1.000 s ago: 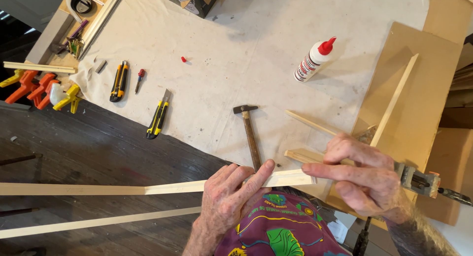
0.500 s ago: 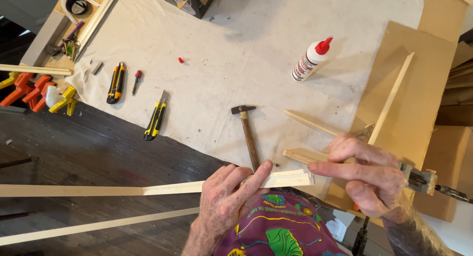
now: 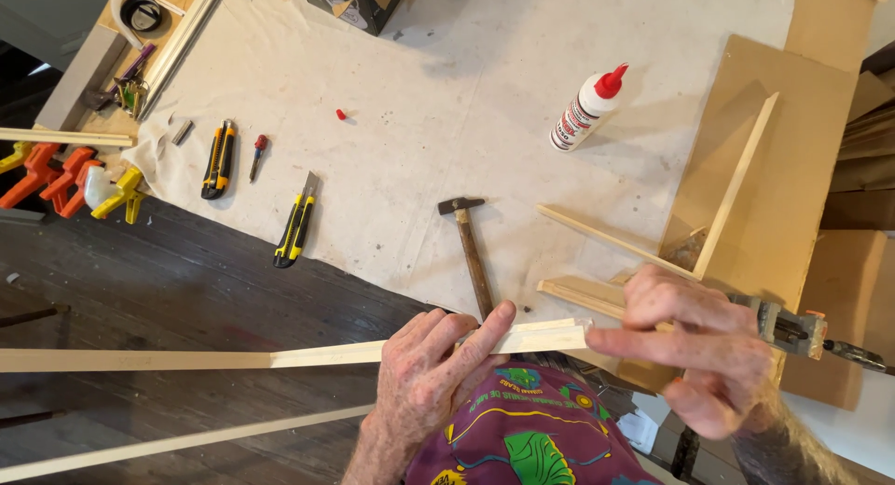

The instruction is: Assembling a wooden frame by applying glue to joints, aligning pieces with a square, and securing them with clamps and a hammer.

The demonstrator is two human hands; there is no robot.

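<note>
Head view: cloth-covered bench (image 3: 447,103) fills the upper frame; a long wood strip (image 3: 233,357) runs horizontally across the lower frame, long axis left-right, right end at centre. Left hand (image 3: 429,378) is closed over the strip near that end. Right hand (image 3: 709,345), fingers loosely open and holding nothing, has its extended finger touching the end; hammer (image 3: 471,252) lies just above.

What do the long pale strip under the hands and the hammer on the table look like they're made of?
The long pale strip looks like bare, unfinished softwood: light, matt, with square-cut edges. The hammer seems to have a dark metal head and a brown wooden handle that looks worn, though the finish is hard to judge.
</note>
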